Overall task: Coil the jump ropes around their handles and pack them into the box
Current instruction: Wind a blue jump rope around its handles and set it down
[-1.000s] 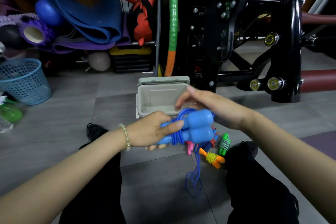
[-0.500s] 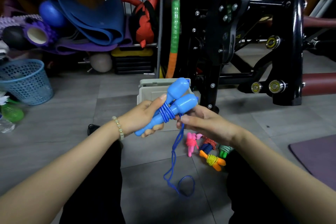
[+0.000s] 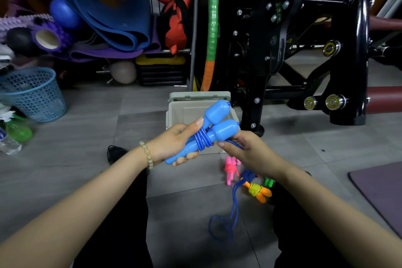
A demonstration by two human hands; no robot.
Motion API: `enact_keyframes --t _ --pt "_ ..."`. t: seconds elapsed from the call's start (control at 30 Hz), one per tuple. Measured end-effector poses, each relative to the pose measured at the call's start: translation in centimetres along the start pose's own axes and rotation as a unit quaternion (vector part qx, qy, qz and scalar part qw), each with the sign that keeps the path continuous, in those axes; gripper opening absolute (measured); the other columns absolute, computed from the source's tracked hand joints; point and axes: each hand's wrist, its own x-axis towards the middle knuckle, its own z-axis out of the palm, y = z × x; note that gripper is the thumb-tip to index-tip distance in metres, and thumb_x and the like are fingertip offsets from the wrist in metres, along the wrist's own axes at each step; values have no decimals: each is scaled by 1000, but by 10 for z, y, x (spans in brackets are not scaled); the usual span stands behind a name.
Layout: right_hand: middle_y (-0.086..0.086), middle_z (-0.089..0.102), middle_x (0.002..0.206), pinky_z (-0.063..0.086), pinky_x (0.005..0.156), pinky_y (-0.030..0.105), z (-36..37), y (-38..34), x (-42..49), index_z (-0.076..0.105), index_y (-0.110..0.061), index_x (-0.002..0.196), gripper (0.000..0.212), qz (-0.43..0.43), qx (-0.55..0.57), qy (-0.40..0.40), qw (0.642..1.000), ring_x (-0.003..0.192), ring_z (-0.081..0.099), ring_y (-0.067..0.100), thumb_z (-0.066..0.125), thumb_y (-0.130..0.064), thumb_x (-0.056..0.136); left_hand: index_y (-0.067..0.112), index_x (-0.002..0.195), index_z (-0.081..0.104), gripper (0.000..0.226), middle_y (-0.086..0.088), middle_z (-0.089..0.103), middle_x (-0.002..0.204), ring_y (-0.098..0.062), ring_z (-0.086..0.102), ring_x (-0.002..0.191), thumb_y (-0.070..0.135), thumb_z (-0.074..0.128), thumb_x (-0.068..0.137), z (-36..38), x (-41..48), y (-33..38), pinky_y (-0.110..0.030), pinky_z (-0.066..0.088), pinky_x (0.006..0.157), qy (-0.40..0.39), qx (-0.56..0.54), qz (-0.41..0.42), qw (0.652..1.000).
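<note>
Blue plastic handles (image 3: 224,130) lie side by side in my left hand (image 3: 174,143). Its fingers are curled round their thin ends and the thumb is pressed along the top. The handles' long axis runs from near-left to far-right, and the fat ends point up and away over the open beige box (image 3: 187,113), which stands on the floor just beyond my hands.

A few turns of blue cord (image 3: 202,140) sit round the waist of the pair, crosswise to that axis. From the right side of the turns the cord passes straight into my right hand (image 3: 245,150), just beside the handles. That hand's fingers are bent in on the cord, and it looks like a pinch by thumb and forefinger, though the contact itself is partly hidden.

Below that hand the loose tail (image 3: 234,204) drops to the floor tiles and ends in a loop near me, between my legs. So the slack is all to the right of the handles and nearer to me, and the right hand is the closer one to it. I judge that the next turn must carry the cord across the handles, not along them, while the left hand holds them steady.

Already wound, a pink rope (image 3: 230,168) and an orange-handled rope (image 3: 257,190) lie on the floor under my right wrist, outside the box.
</note>
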Motion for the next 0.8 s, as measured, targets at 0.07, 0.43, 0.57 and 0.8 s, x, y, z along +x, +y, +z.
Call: enact_keyframes --t 0.07,0.43,0.57,0.8 --pt "-13 54 63 39 64 15 1 4 -2 59 -29 85 18 -2 -32 30 999 61 51 0 53 -15 95 5 95 61 73 1 46 43 -9 34 28 67 32 73 2 2 -1 -14 28 32 7 -12 6 1000" --pt "3 58 60 51 54 28 22 5 -8 53 -13 88 16 126 8 46 991 53 58 18 43 -17 99 26 87 59 35 -3 48 47 -13 35 29 53 39 94 3 21 -11 -15 29 34 162 -62 22 985" --pt "3 51 59 42 48 25 24 1 -8 49 -16 75 27 160 -10 45 986 46 47 13 37 -13 99 28 87 60 30 -4 50 46 -14 39 29 53 44 93 -1 22 -22 -17 32 32 199 -9 11 980" --pt "-6 42 52 32 51 23 14 -3 2 52 -22 64 33 127 -141 8 982 47 41 7 49 -29 96 28 93 62 31 -2 51 45 -13 40 30 54 44 92 -1 22 -26 -18 33 32 199 10 20 980"
